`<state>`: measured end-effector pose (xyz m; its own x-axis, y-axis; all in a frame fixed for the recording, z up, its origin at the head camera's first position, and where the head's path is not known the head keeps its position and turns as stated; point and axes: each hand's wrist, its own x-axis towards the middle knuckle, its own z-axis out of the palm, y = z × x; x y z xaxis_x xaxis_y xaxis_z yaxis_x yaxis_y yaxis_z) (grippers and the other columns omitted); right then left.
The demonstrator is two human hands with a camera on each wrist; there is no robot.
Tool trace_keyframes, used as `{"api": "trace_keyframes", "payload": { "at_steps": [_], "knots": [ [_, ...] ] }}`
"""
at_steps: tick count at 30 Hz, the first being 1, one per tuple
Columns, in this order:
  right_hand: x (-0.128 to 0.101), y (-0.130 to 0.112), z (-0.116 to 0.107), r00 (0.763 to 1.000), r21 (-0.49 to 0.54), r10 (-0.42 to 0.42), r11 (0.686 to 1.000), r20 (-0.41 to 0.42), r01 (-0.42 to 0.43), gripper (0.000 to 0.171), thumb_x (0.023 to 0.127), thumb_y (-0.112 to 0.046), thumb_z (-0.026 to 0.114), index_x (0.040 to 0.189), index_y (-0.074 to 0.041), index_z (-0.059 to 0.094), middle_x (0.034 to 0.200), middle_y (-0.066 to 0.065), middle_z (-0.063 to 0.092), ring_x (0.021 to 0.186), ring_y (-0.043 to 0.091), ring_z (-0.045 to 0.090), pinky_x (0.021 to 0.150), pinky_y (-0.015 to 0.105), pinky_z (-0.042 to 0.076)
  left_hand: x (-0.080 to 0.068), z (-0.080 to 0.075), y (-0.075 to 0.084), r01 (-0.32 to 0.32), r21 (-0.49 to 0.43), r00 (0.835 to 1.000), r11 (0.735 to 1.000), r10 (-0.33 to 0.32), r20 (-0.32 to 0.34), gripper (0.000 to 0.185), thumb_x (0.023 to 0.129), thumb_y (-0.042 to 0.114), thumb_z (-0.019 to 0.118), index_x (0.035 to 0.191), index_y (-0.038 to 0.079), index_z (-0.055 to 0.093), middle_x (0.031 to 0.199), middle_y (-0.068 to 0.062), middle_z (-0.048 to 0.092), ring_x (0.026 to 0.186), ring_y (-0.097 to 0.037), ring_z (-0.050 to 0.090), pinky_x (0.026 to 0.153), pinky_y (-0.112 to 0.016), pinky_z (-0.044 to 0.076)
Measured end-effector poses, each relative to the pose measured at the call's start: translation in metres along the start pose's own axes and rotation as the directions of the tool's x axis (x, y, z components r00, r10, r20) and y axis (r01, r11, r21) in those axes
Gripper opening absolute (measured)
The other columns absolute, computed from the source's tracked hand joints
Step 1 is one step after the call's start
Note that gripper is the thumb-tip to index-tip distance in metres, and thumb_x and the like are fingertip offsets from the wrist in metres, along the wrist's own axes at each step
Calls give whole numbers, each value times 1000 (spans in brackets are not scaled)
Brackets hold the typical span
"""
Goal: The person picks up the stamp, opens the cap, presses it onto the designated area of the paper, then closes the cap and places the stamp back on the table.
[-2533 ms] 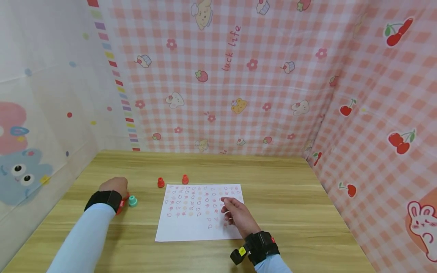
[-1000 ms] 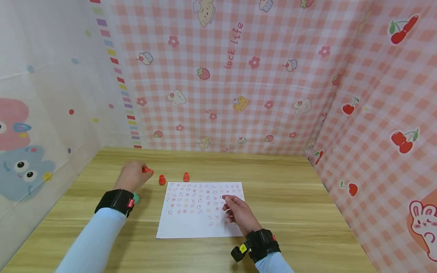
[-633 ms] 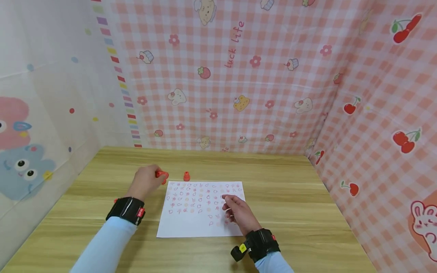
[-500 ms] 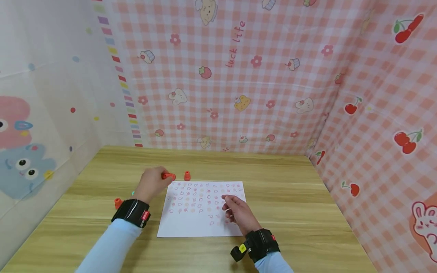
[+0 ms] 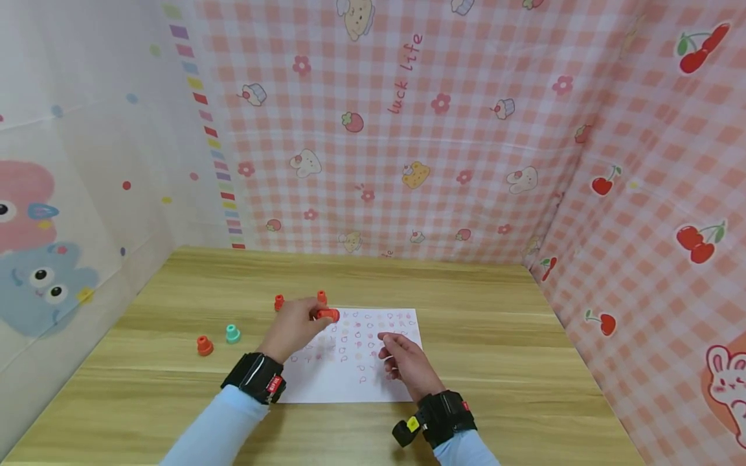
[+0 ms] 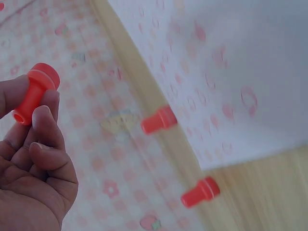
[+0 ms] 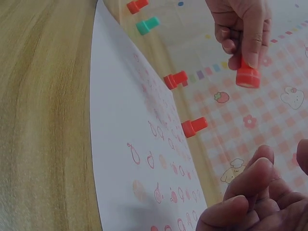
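My left hand (image 5: 294,330) pinches a red toy stamp (image 5: 329,314) between thumb and fingers, above the upper left part of a white sheet of paper (image 5: 326,385). In the left wrist view the held stamp (image 6: 33,94) is tilted, its wide capped end up and its narrow hollow end down. Rows of small pink and red prints cover much of the sheet, some hidden behind the left hand. My right hand (image 5: 410,369) stays over the sheet's right side with loosely bent fingers and holds nothing. In the right wrist view its fingers (image 7: 255,178) show near the prints.
Two red stamps stand by the sheet's far edge, a left one (image 5: 279,301) and a right one (image 5: 322,296). Farther left are a turquoise stamp (image 5: 233,334) and another red stamp (image 5: 204,345). A checked cloth wall (image 5: 384,213) rises behind the wooden table (image 5: 507,349).
From the table's left side, my left hand has lifted a red stamp and carried it right, past the standing stamps, to over the paper. The right hand has stayed in place.
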<state>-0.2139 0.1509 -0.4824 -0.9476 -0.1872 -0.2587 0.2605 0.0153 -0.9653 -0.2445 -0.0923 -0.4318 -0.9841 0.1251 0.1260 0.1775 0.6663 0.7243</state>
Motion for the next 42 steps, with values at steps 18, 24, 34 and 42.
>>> {"api": "trace_keyframes", "payload": {
  "at_steps": [18, 24, 34, 42],
  "knots": [
    [1, -1, 6, 1000, 23, 2, 1000, 17, -3, 44, 104, -42, 46, 123, -4, 58, 90, 3, 57, 74, 16, 49, 67, 27, 40, -14, 60, 20, -221, -87, 972, 971, 227, 65, 6, 89, 14, 75, 95, 12, 73, 72, 8, 58, 63, -10, 48, 54, -24, 39],
    [2, 1, 7, 1000, 36, -13, 999, 14, 12, 42, 105, -43, 45, 116, -6, 60, 89, 3, 58, 72, 15, 50, 65, 26, 40, -19, 71, 25, -235, -104, 967, 966, 244, 79, 8, 90, 13, 74, 97, 12, 72, 75, 9, 58, 66, -9, 49, 55, -23, 41],
    [3, 1, 7, 999, 65, -21, 998, 31, 19, 33, 107, -37, 43, 100, -9, 58, 83, 2, 54, 69, 15, 48, 64, 27, 39, -21, 76, 24, -247, -107, 966, 963, 254, 53, 8, 90, 15, 73, 98, 11, 73, 75, 9, 58, 66, -9, 49, 55, -23, 40],
    [0, -2, 6, 998, 124, 0, 992, 70, -9, 28, 108, -33, 40, 100, -10, 53, 81, 1, 46, 69, 15, 44, 66, 27, 38, -21, 77, 23, -228, -163, 968, 960, 241, 64, 7, 92, 17, 72, 97, 13, 71, 75, 8, 57, 67, -10, 48, 55, -23, 38]
  ]
}}
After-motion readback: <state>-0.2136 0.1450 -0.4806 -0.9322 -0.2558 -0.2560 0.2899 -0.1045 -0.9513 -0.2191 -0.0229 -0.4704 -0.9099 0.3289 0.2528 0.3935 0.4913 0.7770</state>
